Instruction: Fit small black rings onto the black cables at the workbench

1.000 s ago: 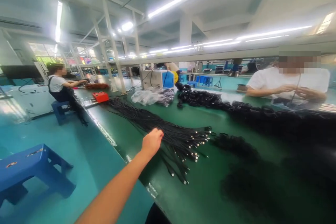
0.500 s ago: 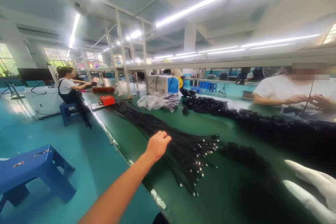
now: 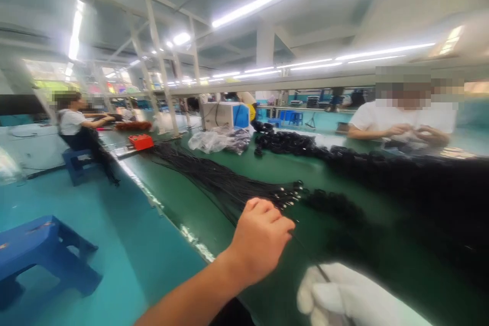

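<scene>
The bare left hand (image 3: 262, 239) closes its fingers on one thin black cable (image 3: 305, 257) whose lower end the white-gloved right hand (image 3: 344, 298) pinches, beside the bundle of black cables (image 3: 229, 188).

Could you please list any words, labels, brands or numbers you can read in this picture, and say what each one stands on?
None can be read. The white and blue machine and the red box on the green table show no legible marking; the picture is too blurred. Nothing readable shows near the left hand, the gloved right hand or the black cables.
</scene>
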The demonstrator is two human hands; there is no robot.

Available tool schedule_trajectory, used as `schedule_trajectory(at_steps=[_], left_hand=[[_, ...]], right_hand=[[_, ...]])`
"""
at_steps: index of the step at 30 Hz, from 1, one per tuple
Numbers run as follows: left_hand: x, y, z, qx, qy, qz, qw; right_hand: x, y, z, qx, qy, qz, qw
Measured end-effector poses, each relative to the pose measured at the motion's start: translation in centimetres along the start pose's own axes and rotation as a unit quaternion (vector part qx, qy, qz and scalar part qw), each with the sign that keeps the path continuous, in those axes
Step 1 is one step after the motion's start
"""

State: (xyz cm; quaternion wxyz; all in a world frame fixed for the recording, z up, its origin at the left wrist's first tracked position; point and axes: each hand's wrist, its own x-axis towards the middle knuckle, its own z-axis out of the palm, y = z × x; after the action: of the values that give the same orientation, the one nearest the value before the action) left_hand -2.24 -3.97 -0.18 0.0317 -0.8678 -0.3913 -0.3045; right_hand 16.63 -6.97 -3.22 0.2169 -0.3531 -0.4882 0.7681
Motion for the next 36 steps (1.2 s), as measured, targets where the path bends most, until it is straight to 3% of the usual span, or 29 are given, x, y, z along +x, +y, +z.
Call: schedule_trajectory(at_steps=[2, 4, 8, 13, 24, 27, 30, 32, 34, 36], left_hand=[[0.5, 0.9, -0.7, -0.093, -0.109, 0.013, 0.99], [1.3, 1.0, -0.7, -0.153, -0.173, 0.019, 0.973], [3.4, 0.3, 0.2, -0.234, -0.199, 0.014, 0.952], [4.8, -0.3, 1.0, -0.276, -0.202, 0.008, 0.94], [6.3, -0.5, 2.4, -0.178, -0.179, 0.011, 0.968], [6.5, -0.3, 2.7, -0.174, -0.183, 0.031, 0.967], [5.5, -1.8, 4.0, -0.169, -0.187, 0.064, 0.965], [4.4, -3.8, 5.1, -0.122, -0.161, 0.062, 0.977], [3.3, -5.6, 5.7, -0.045, -0.114, 0.031, 0.992], [2.5, -6.2, 5.8, 0.01, -0.095, 0.01, 0.995]], right_hand=[[0.2, 0.4, 0.5, 0.087, -0.053, -0.018, 0.995], [0.7, 1.0, 0.3, 0.154, -0.124, -0.024, 0.98], [1.4, 2.2, -0.8, 0.276, -0.197, -0.044, 0.94], [1.1, 2.5, -1.2, 0.282, -0.273, -0.064, 0.918], [2.1, 3.1, -2.3, 0.307, -0.205, -0.071, 0.927], [1.7, 2.8, -2.1, 0.287, -0.224, -0.074, 0.928], [1.0, 2.4, -2.0, 0.279, -0.26, -0.132, 0.915], [0.4, 2.0, -2.4, 0.287, -0.249, -0.195, 0.904], [-0.6, 1.6, -3.1, 0.283, -0.201, -0.245, 0.905], [-2.0, 0.9, -3.9, 0.26, -0.122, -0.277, 0.917]])
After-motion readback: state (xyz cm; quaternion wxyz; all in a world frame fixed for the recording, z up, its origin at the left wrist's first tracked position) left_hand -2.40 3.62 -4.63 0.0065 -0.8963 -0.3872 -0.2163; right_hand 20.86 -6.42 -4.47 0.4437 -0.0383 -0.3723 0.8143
